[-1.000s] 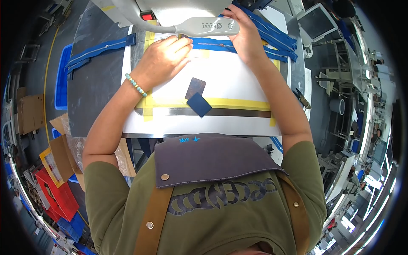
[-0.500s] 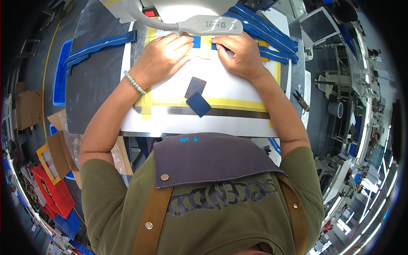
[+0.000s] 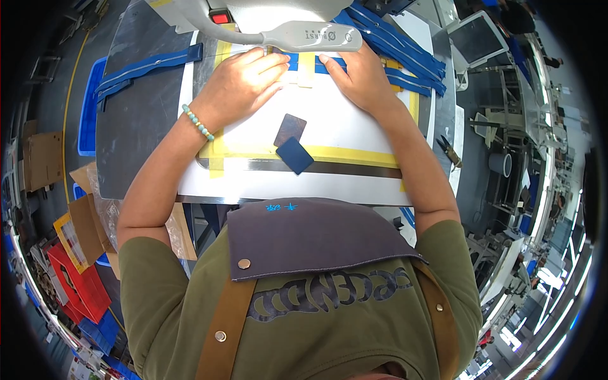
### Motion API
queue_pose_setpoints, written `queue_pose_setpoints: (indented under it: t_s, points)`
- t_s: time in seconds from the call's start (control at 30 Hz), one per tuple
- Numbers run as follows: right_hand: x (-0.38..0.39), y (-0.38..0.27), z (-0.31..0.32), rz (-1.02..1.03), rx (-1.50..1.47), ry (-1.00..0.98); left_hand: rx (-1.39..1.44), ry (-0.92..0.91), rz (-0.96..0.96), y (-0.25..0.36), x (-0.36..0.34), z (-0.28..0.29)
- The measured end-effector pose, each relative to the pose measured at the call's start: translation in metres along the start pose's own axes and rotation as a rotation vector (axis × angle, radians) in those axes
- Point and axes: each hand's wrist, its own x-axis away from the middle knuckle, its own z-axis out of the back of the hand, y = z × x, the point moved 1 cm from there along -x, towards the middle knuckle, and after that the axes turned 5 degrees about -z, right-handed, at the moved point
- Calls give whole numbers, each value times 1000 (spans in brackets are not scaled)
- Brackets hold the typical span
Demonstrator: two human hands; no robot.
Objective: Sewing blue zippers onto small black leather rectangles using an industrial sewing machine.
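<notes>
You've got one view only — a head-worn fisheye cam, looking steeply down over your chest and olive-green shirt at the white flat worktable. It faces fwd, away from your body. Table sits close, approx. at arm's reach. Straight edges bend toward the rim — floor and shelving curl round the sides. No 2nd view to overlap.

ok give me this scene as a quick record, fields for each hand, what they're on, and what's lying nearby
left hand: left hand flat, fingers spread, pressing on the blue strap
right hand: right hand flat on the same strap, beside the left
machine: white sewing machine arm just above the fingertips
surface: white work table with yellow tape lines
nearby: brown patch and dark blue patch, touching, near the table's front edge
wrist: beaded bracelet on the left wrist
far side: pile of blue straps
</notes>
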Motion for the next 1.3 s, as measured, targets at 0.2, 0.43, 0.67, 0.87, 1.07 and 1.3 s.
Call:
queue_pose_setpoints:
  t_s: [0.2, 0.43, 0.67, 0.87, 1.07, 1.3]
  points:
    - [1, 6, 11, 177, 46, -14, 20, -17, -1, -1, 0, 2]
    - [-7, 25, 11, 237, 213, 261, 38, -5, -6, -2, -1, 1]
    - [-26, 40, 27, 43, 328, -25, 42, -10, 2, -3, 1, 2]
    - [-30, 61, 21, 23, 266, -135, 53, -3, -6, -4, 0, 0]
    - [-43, 60, 35, 29, 308, 70, 49, -6, -8, -5, 3, 1]
    - [-36, 69, 29, 187, 405, -192, 53, 3, -10, -4, 2, 1]
